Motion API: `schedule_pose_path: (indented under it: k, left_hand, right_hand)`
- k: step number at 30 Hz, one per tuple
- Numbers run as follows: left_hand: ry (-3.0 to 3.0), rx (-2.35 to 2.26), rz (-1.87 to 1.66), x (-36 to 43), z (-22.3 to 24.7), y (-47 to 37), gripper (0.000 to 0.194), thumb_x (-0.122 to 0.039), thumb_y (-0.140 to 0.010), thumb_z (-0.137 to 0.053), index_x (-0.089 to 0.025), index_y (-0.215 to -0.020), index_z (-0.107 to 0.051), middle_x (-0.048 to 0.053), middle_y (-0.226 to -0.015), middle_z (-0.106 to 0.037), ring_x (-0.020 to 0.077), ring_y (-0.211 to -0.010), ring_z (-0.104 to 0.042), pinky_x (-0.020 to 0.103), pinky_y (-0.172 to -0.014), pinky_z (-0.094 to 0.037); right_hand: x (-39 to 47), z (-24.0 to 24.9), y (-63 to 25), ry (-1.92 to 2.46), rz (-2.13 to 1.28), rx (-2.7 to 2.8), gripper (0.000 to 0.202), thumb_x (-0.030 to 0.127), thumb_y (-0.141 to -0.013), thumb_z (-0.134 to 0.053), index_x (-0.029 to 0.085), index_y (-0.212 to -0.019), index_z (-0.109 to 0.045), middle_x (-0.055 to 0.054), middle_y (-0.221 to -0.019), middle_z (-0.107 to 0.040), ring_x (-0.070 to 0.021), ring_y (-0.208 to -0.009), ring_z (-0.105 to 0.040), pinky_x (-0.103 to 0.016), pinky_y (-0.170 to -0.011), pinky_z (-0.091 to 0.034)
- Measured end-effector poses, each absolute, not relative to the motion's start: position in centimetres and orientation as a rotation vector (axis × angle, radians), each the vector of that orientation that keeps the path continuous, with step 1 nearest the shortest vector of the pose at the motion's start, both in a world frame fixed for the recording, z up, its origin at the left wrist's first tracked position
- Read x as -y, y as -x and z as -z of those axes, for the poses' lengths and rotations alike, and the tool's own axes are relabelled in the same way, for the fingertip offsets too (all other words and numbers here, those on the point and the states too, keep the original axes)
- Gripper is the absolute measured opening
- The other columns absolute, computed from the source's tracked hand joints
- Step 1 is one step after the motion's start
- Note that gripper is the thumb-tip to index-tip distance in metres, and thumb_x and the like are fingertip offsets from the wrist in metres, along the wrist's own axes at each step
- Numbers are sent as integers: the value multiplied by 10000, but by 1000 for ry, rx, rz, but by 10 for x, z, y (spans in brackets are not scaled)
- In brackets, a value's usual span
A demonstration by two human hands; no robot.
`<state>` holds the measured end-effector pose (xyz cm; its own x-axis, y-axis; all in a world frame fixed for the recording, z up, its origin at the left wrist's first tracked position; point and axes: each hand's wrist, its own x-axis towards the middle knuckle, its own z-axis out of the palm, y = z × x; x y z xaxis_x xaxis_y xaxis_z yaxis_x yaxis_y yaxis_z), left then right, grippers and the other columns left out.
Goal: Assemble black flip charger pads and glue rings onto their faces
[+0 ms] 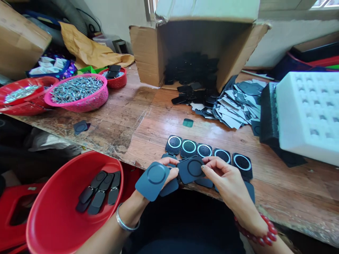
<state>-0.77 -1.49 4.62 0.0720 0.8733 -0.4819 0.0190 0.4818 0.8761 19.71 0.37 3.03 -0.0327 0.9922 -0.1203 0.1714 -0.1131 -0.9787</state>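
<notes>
My left hand (pixel 169 173) is closed on a dark grey rounded-square sheet with a ring mark (pixel 151 180), which covers part of the hand. In my right hand (pixel 224 176), thumb and fingers pinch the right edge of a dark rounded-square panel with a ring (pixel 192 170). The left fingertips meet this panel's left edge; whether they grip it too I cannot tell. Just beyond the hands, several black grid-faced square units with pale rings stand in a row, one being the rightmost unit (pixel 242 162). Their near parts are partly hidden by my hands.
A large open carton (pixel 145 56) holds black pieces. Loose sheets (pixel 233 107) are heaped right of it, beside a white foam block (pixel 307 116). On the left are a pink basket of metal parts (pixel 76 102) and a red tub (pixel 50 211) with hinged black pieces.
</notes>
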Motion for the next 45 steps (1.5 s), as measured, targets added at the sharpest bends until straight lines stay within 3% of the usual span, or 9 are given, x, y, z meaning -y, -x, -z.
schedule_pose_path:
  k: [12, 29, 39, 45]
  left_hand:
    - [-862, -1374, -783, 14, -51, 4, 279, -339, -643, -679, -179, -870, -654, -8, -646, -662, 137, -568, -570, 249, -563, -430]
    - [-867, -1407, -762, 14, -46, -2, 345, -375, -588, -665, -170, -865, -675, -8, -601, -638, 121, -521, -502, 234, -507, -356]
    - [-870, -1377, -793, 18, -50, -5, 304, -372, -626, -667, -181, -860, -702, -4, -620, -659, 136, -544, -549, 242, -527, -411]
    - [-959, -1363, -870, 25, -41, -4, 335, -391, -717, -675, -183, -976, -723, 37, -790, -736, 186, -690, -644, 279, -640, -494]
  right_hand:
    - [-3, -33, -197, 1469, -1165, 1371, 253, 414, -703, -696, 195, -594, -632, -109, -959, -652, -246, -914, -609, -351, -744, -476]
    - [0, -30, -197, 1416, -1120, 1348, 219, 382, -731, -699, 196, -623, -656, -108, -973, -620, -220, -906, -602, -273, -635, -514]
    - [0, -37, -200, 1386, -853, 1621, 213, 312, -848, -609, 216, -661, -576, -59, -830, -590, -185, -783, -579, -287, -651, -478]
    - [-1, -45, -204, 1454, -518, 2007, 223, 279, -927, -529, 221, -713, -506, -28, -733, -569, -177, -681, -535, -305, -631, -395]
